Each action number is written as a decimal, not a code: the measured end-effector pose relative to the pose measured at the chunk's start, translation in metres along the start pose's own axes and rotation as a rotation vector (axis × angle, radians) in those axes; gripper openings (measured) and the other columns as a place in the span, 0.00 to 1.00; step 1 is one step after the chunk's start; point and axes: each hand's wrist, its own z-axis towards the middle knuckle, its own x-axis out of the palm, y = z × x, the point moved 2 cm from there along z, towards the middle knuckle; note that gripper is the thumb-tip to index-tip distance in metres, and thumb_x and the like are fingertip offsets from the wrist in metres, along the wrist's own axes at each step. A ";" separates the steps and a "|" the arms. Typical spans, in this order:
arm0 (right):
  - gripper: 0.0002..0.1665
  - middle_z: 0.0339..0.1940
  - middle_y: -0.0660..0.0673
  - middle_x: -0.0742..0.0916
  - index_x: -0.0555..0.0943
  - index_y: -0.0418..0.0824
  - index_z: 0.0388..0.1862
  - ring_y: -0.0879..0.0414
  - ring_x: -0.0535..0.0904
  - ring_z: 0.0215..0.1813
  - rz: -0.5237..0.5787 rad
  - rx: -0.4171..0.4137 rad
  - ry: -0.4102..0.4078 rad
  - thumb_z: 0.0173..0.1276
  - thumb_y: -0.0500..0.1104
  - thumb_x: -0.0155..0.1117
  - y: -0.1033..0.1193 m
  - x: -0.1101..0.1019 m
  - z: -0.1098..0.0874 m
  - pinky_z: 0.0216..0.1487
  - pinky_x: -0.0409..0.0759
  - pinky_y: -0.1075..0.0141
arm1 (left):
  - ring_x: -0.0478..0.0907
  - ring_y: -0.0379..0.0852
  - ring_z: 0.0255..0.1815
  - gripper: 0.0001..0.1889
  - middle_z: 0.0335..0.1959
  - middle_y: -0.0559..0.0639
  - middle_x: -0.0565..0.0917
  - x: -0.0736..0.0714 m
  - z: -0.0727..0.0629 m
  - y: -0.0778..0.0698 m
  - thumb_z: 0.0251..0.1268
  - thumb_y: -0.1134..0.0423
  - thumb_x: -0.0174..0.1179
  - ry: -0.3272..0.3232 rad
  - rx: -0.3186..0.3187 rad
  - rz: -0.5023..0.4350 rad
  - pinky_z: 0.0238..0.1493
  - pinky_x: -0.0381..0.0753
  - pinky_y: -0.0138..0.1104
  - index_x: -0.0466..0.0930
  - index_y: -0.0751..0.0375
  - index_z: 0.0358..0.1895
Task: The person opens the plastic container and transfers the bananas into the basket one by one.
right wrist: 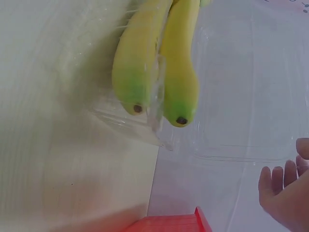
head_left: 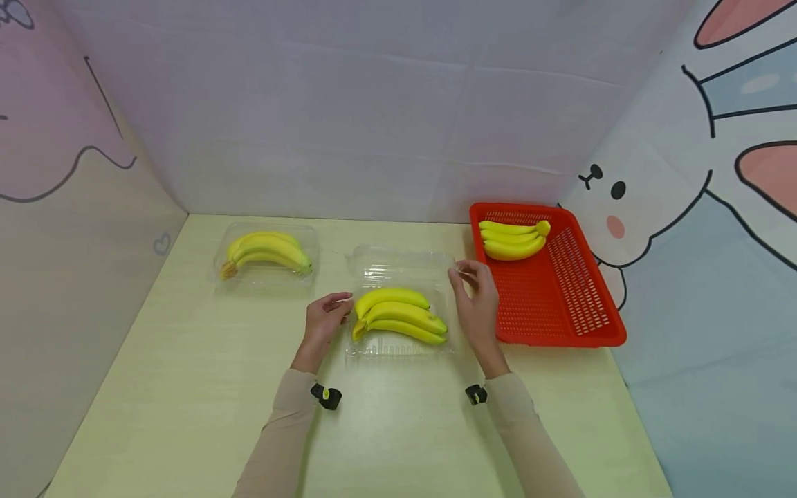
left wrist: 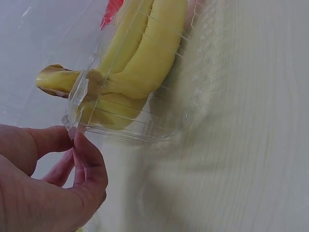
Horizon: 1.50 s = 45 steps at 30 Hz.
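Observation:
A bunch of yellow bananas (head_left: 401, 313) lies in a clear plastic clamshell box (head_left: 392, 350) at mid-table, stem to the left. The box's hinged lid (head_left: 401, 257) stands raised on the far side. My left hand (head_left: 324, 319) is at the left side of the box. In the left wrist view its thumb and forefinger pinch the rim beside the stem. My right hand (head_left: 479, 301) is at the right end of the lid, thumb and curled fingers holding its edge. The right wrist view shows that hand (right wrist: 287, 193) only partly, at the frame's edge.
To the left sits another clear plastic box (head_left: 264, 279) with bananas (head_left: 266, 250) inside. A red plastic basket (head_left: 529, 304) stands at the right, holding a banana bunch (head_left: 513, 243) in its far left corner. Printed cloth walls (head_left: 373, 124) enclose the table's back and sides.

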 end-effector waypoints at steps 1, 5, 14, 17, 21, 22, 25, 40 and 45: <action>0.15 0.52 0.35 0.82 0.77 0.29 0.55 0.45 0.78 0.58 -0.008 0.014 -0.002 0.77 0.37 0.63 0.000 0.001 0.002 0.66 0.77 0.48 | 0.80 0.43 0.36 0.14 0.43 0.60 0.86 0.000 0.000 0.000 0.71 0.69 0.65 -0.001 0.001 0.000 0.34 0.82 0.27 0.84 0.70 0.56; 0.15 0.51 0.41 0.83 0.79 0.35 0.56 0.51 0.79 0.57 -0.020 0.035 -0.022 0.77 0.43 0.64 -0.010 0.004 0.009 0.67 0.77 0.52 | 0.80 0.42 0.36 0.14 0.44 0.60 0.86 0.000 0.000 0.001 0.71 0.69 0.65 -0.001 0.008 0.005 0.34 0.82 0.26 0.84 0.71 0.56; 0.15 0.52 0.41 0.84 0.78 0.35 0.57 0.51 0.80 0.56 -0.034 0.097 -0.069 0.77 0.40 0.64 -0.011 0.010 0.023 0.65 0.79 0.59 | 0.80 0.42 0.36 0.14 0.46 0.61 0.86 0.000 -0.001 0.000 0.70 0.68 0.66 -0.023 0.003 0.010 0.34 0.82 0.26 0.84 0.70 0.55; 0.14 0.52 0.41 0.84 0.78 0.34 0.57 0.51 0.81 0.56 -0.046 0.130 -0.079 0.77 0.40 0.63 -0.014 0.012 0.027 0.63 0.80 0.59 | 0.80 0.42 0.35 0.14 0.45 0.61 0.86 0.002 -0.002 -0.001 0.70 0.68 0.66 -0.024 0.002 0.008 0.34 0.82 0.26 0.84 0.70 0.56; 0.14 0.53 0.40 0.85 0.78 0.35 0.56 0.50 0.81 0.56 -0.040 0.170 -0.081 0.78 0.40 0.63 -0.018 0.015 0.031 0.62 0.81 0.58 | 0.79 0.42 0.35 0.14 0.46 0.61 0.86 0.003 -0.002 -0.001 0.71 0.68 0.65 -0.021 0.003 0.015 0.34 0.82 0.26 0.84 0.70 0.56; 0.13 0.53 0.40 0.85 0.78 0.34 0.56 0.50 0.81 0.56 -0.038 0.178 -0.077 0.78 0.39 0.62 -0.019 0.015 0.032 0.62 0.81 0.57 | 0.79 0.42 0.35 0.14 0.46 0.62 0.86 0.003 -0.002 -0.001 0.71 0.68 0.65 -0.022 0.003 0.017 0.34 0.82 0.26 0.84 0.70 0.56; 0.13 0.53 0.39 0.84 0.78 0.34 0.57 0.50 0.81 0.56 -0.043 0.199 -0.068 0.78 0.39 0.62 -0.021 0.017 0.036 0.62 0.81 0.57 | 0.79 0.42 0.35 0.14 0.47 0.62 0.86 0.003 -0.002 -0.001 0.70 0.68 0.66 -0.028 0.001 0.016 0.34 0.82 0.26 0.85 0.69 0.55; 0.14 0.56 0.38 0.83 0.77 0.35 0.60 0.46 0.79 0.58 -0.107 0.320 -0.007 0.79 0.36 0.59 -0.031 0.027 0.053 0.65 0.78 0.57 | 0.79 0.43 0.35 0.14 0.47 0.62 0.86 0.002 -0.003 0.001 0.70 0.68 0.66 -0.044 -0.002 0.015 0.34 0.82 0.27 0.85 0.69 0.55; 0.13 0.55 0.35 0.83 0.77 0.32 0.59 0.43 0.80 0.57 -0.100 0.319 -0.007 0.78 0.34 0.59 -0.036 0.030 0.056 0.64 0.79 0.56 | 0.79 0.44 0.35 0.13 0.46 0.62 0.86 0.004 -0.003 0.000 0.70 0.69 0.66 -0.054 0.003 0.012 0.34 0.82 0.27 0.86 0.69 0.54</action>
